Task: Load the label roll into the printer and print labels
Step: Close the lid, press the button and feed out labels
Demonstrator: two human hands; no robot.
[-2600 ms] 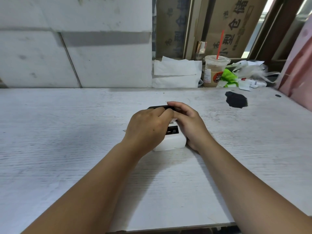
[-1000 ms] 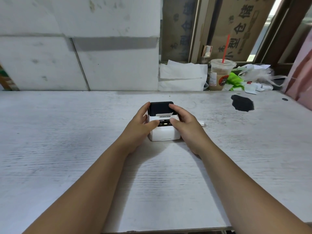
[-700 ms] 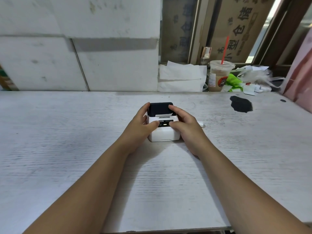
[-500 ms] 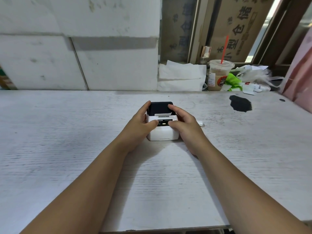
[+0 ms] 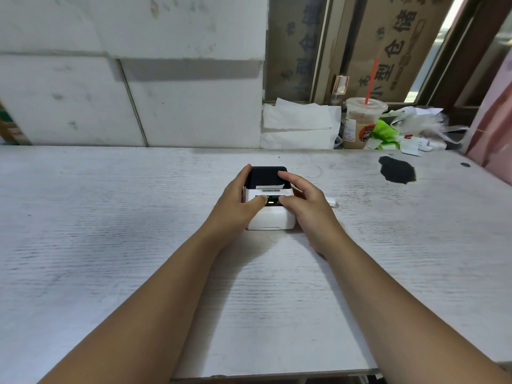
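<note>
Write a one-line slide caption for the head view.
Both hands, left hand and right hand, steady a small white label printer on the whitewashed table, thumbs at its lit panel.

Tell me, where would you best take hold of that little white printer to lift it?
Grip the printer by its flat left and right sides, hands coming in from either side as the left hand and right hand do now. That probably leaves the black lid and the label slot free.
</note>
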